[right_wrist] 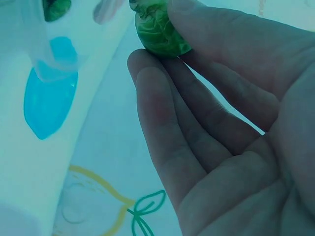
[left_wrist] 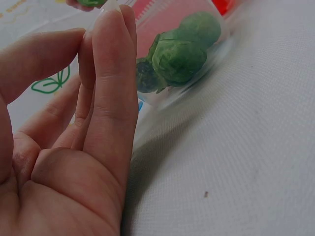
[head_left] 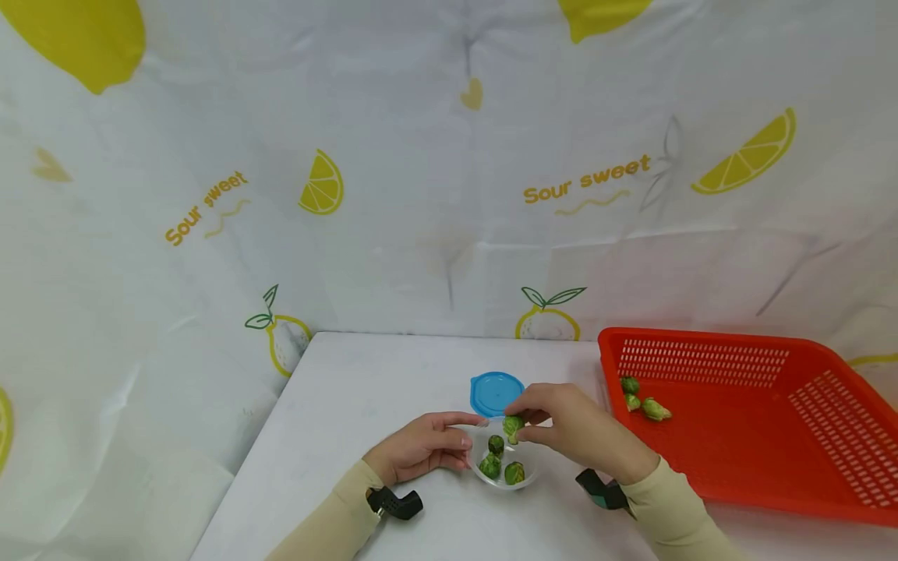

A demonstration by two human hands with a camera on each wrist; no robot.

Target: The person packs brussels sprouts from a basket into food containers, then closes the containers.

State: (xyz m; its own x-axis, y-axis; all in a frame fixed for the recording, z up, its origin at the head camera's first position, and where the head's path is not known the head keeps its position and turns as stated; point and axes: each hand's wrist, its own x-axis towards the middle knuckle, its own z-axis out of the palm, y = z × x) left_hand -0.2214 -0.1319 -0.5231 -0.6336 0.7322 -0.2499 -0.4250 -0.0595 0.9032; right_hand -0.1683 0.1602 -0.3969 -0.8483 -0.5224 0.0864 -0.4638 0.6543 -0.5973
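Observation:
My right hand [head_left: 577,425] pinches a Brussels sprout [head_left: 514,427] between thumb and fingertips, over a clear plastic bowl [head_left: 521,481]. The right wrist view shows the same green sprout [right_wrist: 160,29] at the fingertips. Inside the bowl lie 3 more sprouts; one is the dark green sprout [head_left: 496,445] near the far side. From the left, my left hand [head_left: 424,448] holds the bowl by its rim. Up close in the left wrist view, sprouts [left_wrist: 179,59] show through the bowl's clear wall, beside the fingers.
Behind the bowl lies a blue lid [head_left: 495,392] on the white table [head_left: 365,382]. A large red basket [head_left: 744,436] stands at the right, with a few sprouts [head_left: 655,409] in its left corner. A lemon-printed cloth [head_left: 421,195] hangs along the table's back.

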